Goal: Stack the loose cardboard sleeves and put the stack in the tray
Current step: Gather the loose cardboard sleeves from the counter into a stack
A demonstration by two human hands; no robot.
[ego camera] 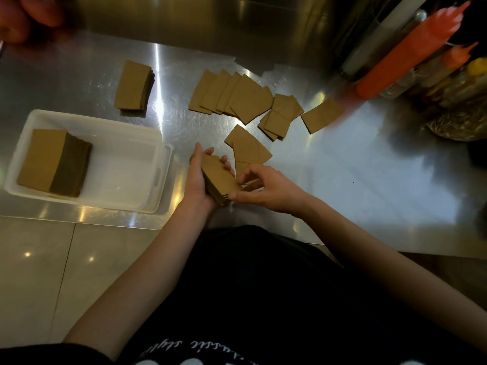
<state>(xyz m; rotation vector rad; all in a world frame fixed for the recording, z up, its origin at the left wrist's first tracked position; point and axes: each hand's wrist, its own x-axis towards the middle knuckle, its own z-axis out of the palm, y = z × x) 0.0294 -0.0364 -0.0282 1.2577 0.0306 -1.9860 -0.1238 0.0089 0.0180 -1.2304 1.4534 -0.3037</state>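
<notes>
My left hand (198,180) grips a small stack of brown cardboard sleeves (217,177) above the table's front edge. My right hand (266,189) pinches the stack's near corner with thumb and fingers. Loose sleeves (247,147) lie just beyond my hands, a fanned row (232,96) farther back, a small pile (282,115) and a single sleeve (320,118) to the right. The white plastic tray (126,164) at the left holds a tall stack of sleeves (54,162) in its left half. Another stack (134,85) sits on the table behind the tray.
The steel table (369,175) carries orange squeeze bottles (403,56) and jars (456,88) at the back right. Another person's hand (23,14) shows at the top left corner. Tiled floor (52,272) lies below the table's front edge.
</notes>
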